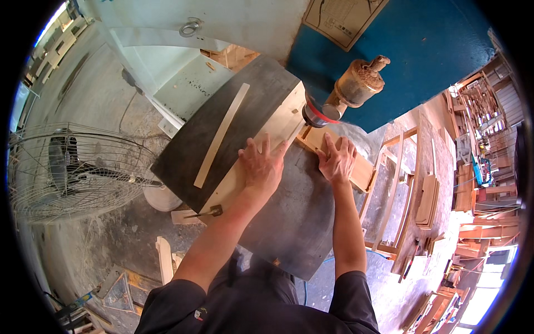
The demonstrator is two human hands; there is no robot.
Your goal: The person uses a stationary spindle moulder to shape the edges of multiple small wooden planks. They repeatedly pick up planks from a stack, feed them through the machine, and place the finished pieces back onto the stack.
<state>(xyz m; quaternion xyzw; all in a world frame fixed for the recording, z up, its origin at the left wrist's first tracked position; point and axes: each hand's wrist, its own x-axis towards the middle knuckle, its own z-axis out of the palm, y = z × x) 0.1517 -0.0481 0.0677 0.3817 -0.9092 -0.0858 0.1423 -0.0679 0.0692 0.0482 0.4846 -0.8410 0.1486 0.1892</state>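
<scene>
My left hand (262,167) lies with its fingers spread on a long pale wooden board (283,118) set across the dark metal machine table (289,222). My right hand (337,160) is closed over a light wooden piece (361,170), with the fingers on top and the thumb at its near edge. Just beyond both hands is a round machine head with a red ring (321,116), close to the far end of the pale board. What is beneath it is partly hidden. A thin wooden strip (222,135) rests on the table, left of my left hand.
A metal clamp (214,211) sits at the board's near end. To the left stands a caged fan (72,172). A dusty cylinder (359,83) juts from the blue machine body (423,44). On the right are a wooden frame (397,183) and stacked boards (427,201).
</scene>
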